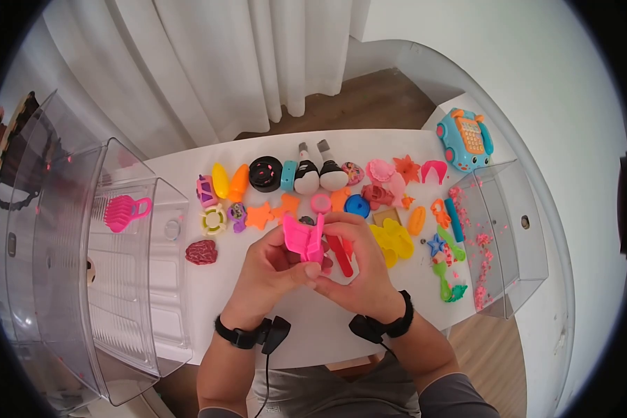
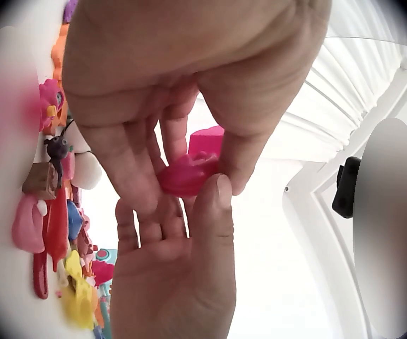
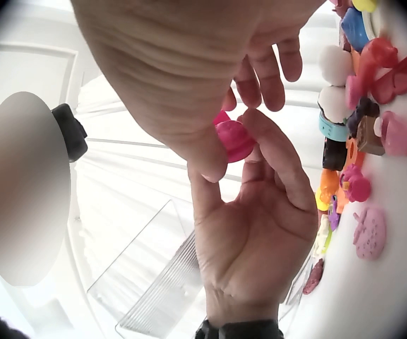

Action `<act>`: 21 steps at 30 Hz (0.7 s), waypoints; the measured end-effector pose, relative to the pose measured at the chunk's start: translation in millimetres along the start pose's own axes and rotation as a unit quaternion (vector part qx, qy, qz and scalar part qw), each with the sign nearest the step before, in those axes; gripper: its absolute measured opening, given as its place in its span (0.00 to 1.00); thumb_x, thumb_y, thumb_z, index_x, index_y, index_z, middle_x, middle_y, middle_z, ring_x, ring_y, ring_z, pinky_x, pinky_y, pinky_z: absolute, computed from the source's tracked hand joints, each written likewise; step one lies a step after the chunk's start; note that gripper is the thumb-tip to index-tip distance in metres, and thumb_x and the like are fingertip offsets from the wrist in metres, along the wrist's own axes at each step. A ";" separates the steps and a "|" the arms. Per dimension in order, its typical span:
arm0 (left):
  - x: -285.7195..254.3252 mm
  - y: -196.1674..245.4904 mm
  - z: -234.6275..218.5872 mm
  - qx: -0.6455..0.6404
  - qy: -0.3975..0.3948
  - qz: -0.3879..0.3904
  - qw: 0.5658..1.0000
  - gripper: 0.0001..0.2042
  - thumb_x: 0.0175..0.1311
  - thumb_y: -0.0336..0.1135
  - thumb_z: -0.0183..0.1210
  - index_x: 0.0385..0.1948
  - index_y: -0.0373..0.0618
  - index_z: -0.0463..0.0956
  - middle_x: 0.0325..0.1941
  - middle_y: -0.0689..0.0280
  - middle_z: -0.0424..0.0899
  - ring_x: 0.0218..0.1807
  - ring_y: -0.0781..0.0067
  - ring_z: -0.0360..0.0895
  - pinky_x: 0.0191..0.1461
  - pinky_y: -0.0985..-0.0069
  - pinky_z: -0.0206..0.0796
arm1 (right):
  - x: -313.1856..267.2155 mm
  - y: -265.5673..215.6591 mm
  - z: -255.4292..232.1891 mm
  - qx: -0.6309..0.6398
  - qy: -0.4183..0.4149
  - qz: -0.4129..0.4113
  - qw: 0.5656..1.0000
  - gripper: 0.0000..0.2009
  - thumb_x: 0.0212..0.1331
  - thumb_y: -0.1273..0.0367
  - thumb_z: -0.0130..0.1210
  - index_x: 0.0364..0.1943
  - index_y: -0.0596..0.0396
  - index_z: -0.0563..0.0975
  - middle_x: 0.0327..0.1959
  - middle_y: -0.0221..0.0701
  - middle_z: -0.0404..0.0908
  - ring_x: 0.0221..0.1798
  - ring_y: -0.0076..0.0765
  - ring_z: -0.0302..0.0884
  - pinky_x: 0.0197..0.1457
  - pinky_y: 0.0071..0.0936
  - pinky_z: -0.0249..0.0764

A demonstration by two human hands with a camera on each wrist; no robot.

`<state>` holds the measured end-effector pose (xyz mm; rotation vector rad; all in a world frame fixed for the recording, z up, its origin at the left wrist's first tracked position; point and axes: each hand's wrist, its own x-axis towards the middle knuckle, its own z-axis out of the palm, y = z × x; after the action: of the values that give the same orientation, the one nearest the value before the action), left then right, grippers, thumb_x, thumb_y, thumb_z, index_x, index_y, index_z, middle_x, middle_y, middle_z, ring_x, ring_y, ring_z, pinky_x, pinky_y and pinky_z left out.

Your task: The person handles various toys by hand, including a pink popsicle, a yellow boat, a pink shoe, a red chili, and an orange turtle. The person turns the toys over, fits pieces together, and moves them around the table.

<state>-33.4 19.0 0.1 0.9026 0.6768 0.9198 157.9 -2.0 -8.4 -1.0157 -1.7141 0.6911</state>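
Both hands hold a bright pink plastic toy piece (image 1: 304, 238), shaped like a little seat with a raised back, up in front of the body. My left hand (image 1: 263, 273) grips it from the left, thumb across its lower end. From the other side my right hand (image 1: 361, 272) pinches it, the two thumbs meeting near its base. In the left wrist view a rounded pink end (image 2: 189, 175) shows between the fingers; the rest is hidden. Below the right hand's fingers lies a red toy piece (image 1: 341, 256) on the white table (image 1: 285, 341).
Several small toys spread across the table, among them a black ring-shaped toy (image 1: 265, 173), a yellow toy (image 1: 393, 242) and a dark red toy steak (image 1: 201, 252). Clear bins stand left (image 1: 129, 306) and right (image 1: 519, 244); a pink comb-like toy (image 1: 127, 212) is at the left one. A toy phone (image 1: 467, 139) sits back right.
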 end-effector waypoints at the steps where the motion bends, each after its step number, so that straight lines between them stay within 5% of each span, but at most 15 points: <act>1: -0.1 0.6 0.0 0.001 -0.008 -0.009 1.000 0.26 0.64 0.32 0.74 0.62 0.39 0.74 0.51 0.63 0.86 0.52 0.69 0.86 0.52 0.74 0.82 | 0.6 0.2 -0.5 -0.001 -0.010 -0.004 1.000 0.38 0.44 0.73 0.77 0.64 0.55 0.71 0.63 0.42 0.74 0.63 0.50 0.75 0.62 0.38 0.74; 5: -0.7 2.9 2.1 -0.016 -0.013 -0.036 0.999 0.28 0.64 0.32 0.74 0.64 0.39 0.73 0.52 0.64 0.85 0.50 0.72 0.85 0.52 0.75 0.80 | 1.9 -4.8 -3.7 0.035 -0.023 0.019 0.999 0.36 0.48 0.73 0.75 0.65 0.55 0.71 0.63 0.39 0.73 0.64 0.45 0.74 0.65 0.38 0.73; 7: 0.3 -0.2 -2.8 -0.017 -0.024 -0.036 0.999 0.28 0.64 0.32 0.74 0.64 0.39 0.73 0.53 0.64 0.85 0.51 0.73 0.84 0.53 0.75 0.80 | -1.2 1.4 -4.0 0.195 -0.029 0.080 0.977 0.34 0.55 0.70 0.74 0.66 0.56 0.69 0.64 0.36 0.71 0.64 0.38 0.74 0.68 0.35 0.72; 9: 0.4 -0.6 -2.7 -0.017 -0.036 -0.035 0.999 0.29 0.64 0.32 0.74 0.65 0.39 0.73 0.53 0.65 0.84 0.52 0.73 0.84 0.54 0.74 0.80 | -0.5 3.8 -8.2 0.211 -0.036 0.094 0.972 0.31 0.59 0.68 0.73 0.65 0.56 0.70 0.63 0.34 0.71 0.64 0.35 0.74 0.69 0.34 0.71; 12: 0.2 0.2 2.7 -0.006 -0.031 -0.019 0.999 0.28 0.62 0.40 0.76 0.60 0.39 0.76 0.52 0.64 0.87 0.51 0.71 0.86 0.54 0.72 0.81 | -2.2 10.3 -11.2 0.230 -0.033 0.108 0.967 0.25 0.65 0.67 0.70 0.62 0.57 0.71 0.61 0.32 0.71 0.63 0.30 0.73 0.69 0.32 0.70; 14: -0.6 -0.3 -1.6 -0.028 -0.059 -0.068 0.996 0.27 0.65 0.32 0.73 0.64 0.38 0.73 0.56 0.64 0.84 0.56 0.74 0.83 0.59 0.73 0.79 | -4.4 16.4 -11.5 0.233 -0.022 0.106 0.966 0.22 0.67 0.68 0.68 0.60 0.57 0.72 0.60 0.32 0.72 0.62 0.29 0.74 0.68 0.31 0.71; 18: -0.6 -0.7 1.3 -0.022 -0.068 -0.068 0.995 0.27 0.64 0.31 0.73 0.64 0.38 0.73 0.57 0.64 0.84 0.55 0.73 0.84 0.59 0.73 0.79 | -6.4 19.9 -10.7 0.285 0.007 0.139 0.948 0.14 0.68 0.72 0.65 0.52 0.57 0.75 0.56 0.31 0.75 0.59 0.26 0.74 0.65 0.28 0.72; 21: -0.1 -3.9 1.9 0.011 0.003 0.007 1.000 0.25 0.64 0.29 0.73 0.61 0.38 0.74 0.56 0.65 0.84 0.55 0.72 0.84 0.58 0.72 0.80 | -6.4 13.4 -10.8 0.301 0.057 0.184 0.934 0.11 0.68 0.74 0.65 0.49 0.57 0.75 0.49 0.30 0.78 0.53 0.23 0.76 0.58 0.24 0.74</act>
<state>-30.5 17.0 -2.4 0.9256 0.6874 0.9297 173.3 -1.1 -18.5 -0.9101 -1.0986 1.2796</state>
